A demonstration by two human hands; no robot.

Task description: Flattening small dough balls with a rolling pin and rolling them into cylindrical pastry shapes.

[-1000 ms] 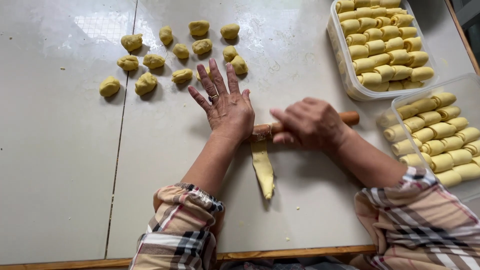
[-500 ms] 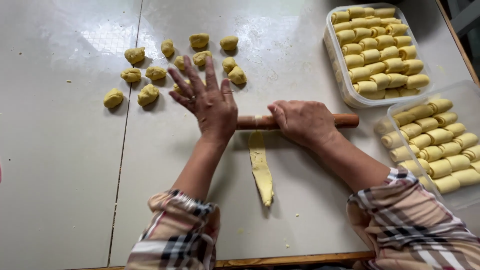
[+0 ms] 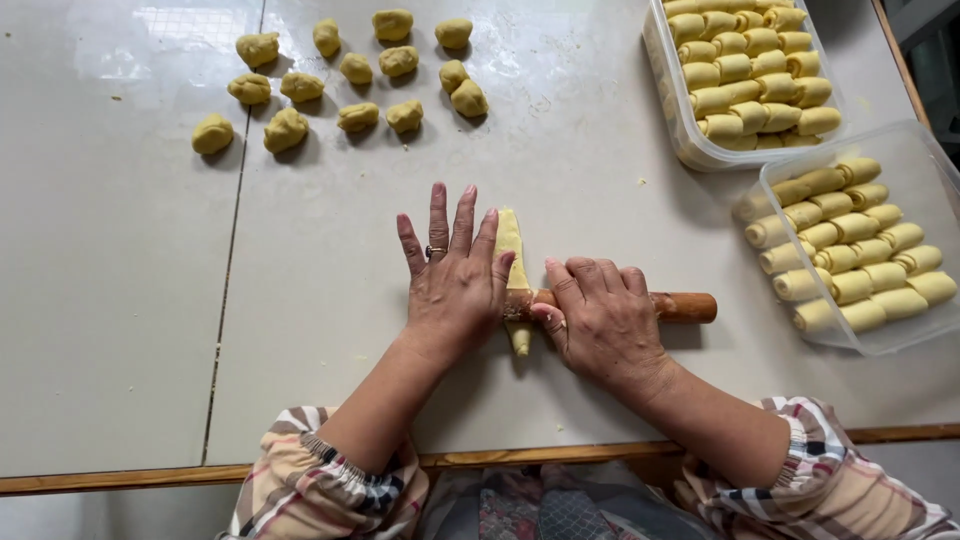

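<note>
Your narrow strip of pale yellow dough point(image 3: 512, 240) lies in the middle of the glossy grey-white table point(image 3: 110, 320), its long axis running straight away from you, the far end pointing toward the dough lumps and the near tip showing below the slim brown wooden rolling pin point(image 3: 685, 306). The pin lies crosswise over the strip, its long axis running left to right, with its right end jutting out past your right hand point(image 3: 600, 320). That hand is pressed flat on top of the pin, fingers loosely curved and not clenched around it. Your left hand point(image 3: 452, 275) is also laid flat and open, fingers spread, palm over the pin's left part and fingertips beside the strip. The table's wooden front edge point(image 3: 540, 455) runs close under your wrists. To the left the surface lies bare up to a seam; to the right, two clear plastic tubs point(image 3: 760, 195) of rolled pastries stand near the pin's end. Thirteen rounded yellow dough lumps point(image 3: 286, 128) sit well apart from your hands at the far left.
</note>
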